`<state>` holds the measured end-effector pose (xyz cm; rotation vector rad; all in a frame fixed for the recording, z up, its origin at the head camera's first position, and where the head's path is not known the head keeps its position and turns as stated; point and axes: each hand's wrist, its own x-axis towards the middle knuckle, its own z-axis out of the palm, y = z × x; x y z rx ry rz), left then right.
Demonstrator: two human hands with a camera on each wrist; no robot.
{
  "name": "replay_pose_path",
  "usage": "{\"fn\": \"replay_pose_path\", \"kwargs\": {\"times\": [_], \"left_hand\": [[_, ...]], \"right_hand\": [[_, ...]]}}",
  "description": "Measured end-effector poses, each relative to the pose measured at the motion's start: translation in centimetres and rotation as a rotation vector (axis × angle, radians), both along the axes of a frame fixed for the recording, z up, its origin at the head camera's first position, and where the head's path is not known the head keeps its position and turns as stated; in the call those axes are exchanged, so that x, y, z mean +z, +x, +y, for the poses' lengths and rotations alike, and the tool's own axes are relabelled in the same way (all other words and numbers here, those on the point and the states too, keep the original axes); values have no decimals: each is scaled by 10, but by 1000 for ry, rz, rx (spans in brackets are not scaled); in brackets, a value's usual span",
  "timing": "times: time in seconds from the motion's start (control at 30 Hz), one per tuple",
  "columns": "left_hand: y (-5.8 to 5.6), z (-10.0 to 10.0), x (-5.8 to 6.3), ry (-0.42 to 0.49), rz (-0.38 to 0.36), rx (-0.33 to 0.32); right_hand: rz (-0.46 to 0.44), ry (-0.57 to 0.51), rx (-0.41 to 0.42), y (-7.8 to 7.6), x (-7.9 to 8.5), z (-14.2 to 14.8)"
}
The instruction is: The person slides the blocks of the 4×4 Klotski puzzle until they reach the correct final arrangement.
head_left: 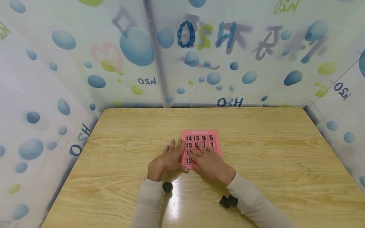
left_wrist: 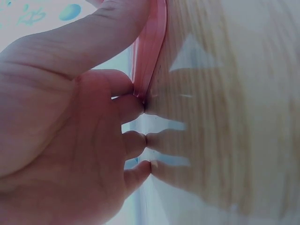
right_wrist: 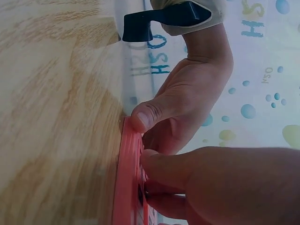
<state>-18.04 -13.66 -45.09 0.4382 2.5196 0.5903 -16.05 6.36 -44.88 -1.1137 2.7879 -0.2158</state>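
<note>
A pink number sliding puzzle [head_left: 201, 132] lies flat on the table, its tiles printed with black numbers. Along its left edge rests my left hand [head_left: 169, 158], fingers spread and fairly straight, with the thumb at the near-left corner. In the left wrist view, the fingertips [left_wrist: 137, 144] reach down to the tabletop beside the puzzle's pink side [left_wrist: 152, 42]. My right hand [head_left: 209, 161] lies over the lower right of the puzzle, its extended fingers touching the tiles and hiding several of them. In the right wrist view, the left thumb [right_wrist: 147, 116] presses the puzzle's corner.
The wooden table [head_left: 256, 136] stands against walls covered in blue and green drop-patterned sheeting [head_left: 214, 63]. Black camera mounts sit at the left wrist [head_left: 167, 187] and the right wrist [head_left: 228, 201], close over the tabletop.
</note>
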Motion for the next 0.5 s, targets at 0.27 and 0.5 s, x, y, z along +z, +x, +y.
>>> {"fn": "replay_pose_path", "kwargs": {"times": [0.27,0.5], "left_hand": [[1,0,1,8,-4,11],[1,0,1,15,-8,16]], "right_hand": [[-68,91,-67,-2,4,5],[-80,72,-86,-3,13,13]]}}
